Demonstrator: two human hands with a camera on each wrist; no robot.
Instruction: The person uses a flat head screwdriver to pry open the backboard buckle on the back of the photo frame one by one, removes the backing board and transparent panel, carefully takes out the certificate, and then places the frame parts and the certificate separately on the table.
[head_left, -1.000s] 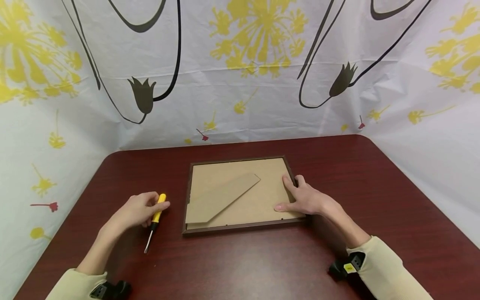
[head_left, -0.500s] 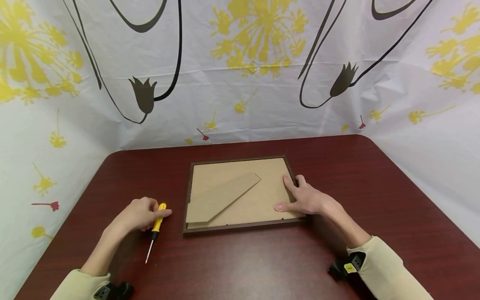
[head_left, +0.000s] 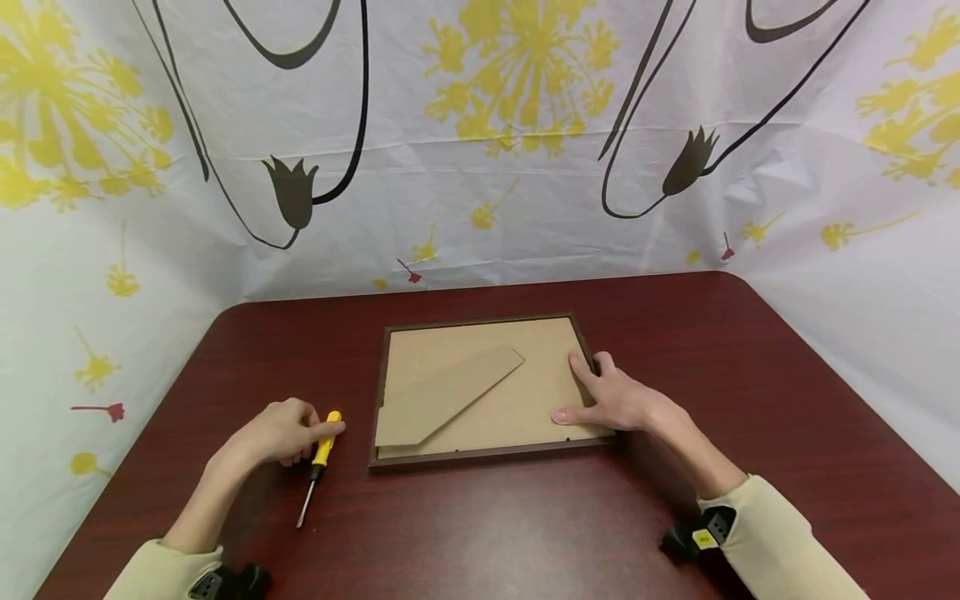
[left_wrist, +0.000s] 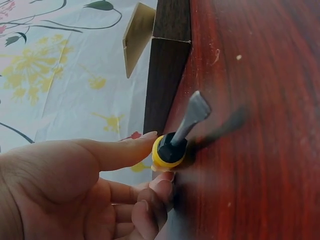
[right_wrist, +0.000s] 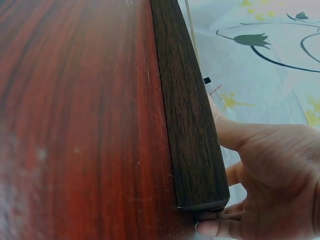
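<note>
My left hand (head_left: 281,432) pinches the yellow handle of a flathead screwdriver (head_left: 325,446) between thumb and fingers, at the left of the table. Its metal blade (left_wrist: 193,116) points back toward me, close over the tabletop, in the left wrist view. A picture frame (head_left: 495,454) lies face down in the middle, its tan backing board (head_left: 457,337) and folded stand (head_left: 442,400) showing. My right hand (head_left: 618,398) grips the frame's right side, thumb on the backing and other fingers at the outer edge. In the right wrist view, fingertips (right_wrist: 207,228) reach round the frame's corner.
The dark red wooden table (head_left: 480,533) has rounded far corners. A white patterned sheet (head_left: 510,208) hangs close behind it and along both sides. Small black tabs (right_wrist: 207,80) stand up at the frame's inner edge.
My left hand has moved slightly toward me and to the right with the screwdriver. The right hand and the picture frame stay in place.
</note>
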